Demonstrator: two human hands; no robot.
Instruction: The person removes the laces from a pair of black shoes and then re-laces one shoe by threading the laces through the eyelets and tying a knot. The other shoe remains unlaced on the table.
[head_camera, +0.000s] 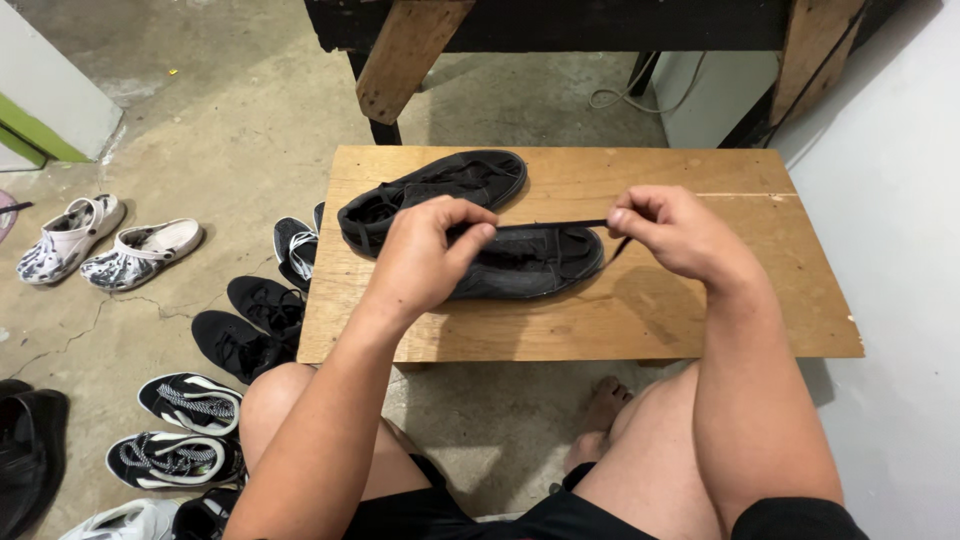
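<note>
Bare knees frame the view, and above them both hands pinch one black shoelace (552, 225) pulled taut between them. Left hand (425, 255) has thumb and fingers clamped on its left end; right hand (668, 232) nips the other end between thumb and forefinger. Its long axis runs left to right, just above the nearer black sneaker (530, 265), which lies directly under the fingers on a low wooden board table (700, 300). A second black sneaker (440, 190) lies just behind, touching it. Other shoes, among them pale clogs (105, 245), are scattered on the concrete floor (230, 120) to the left.
</note>
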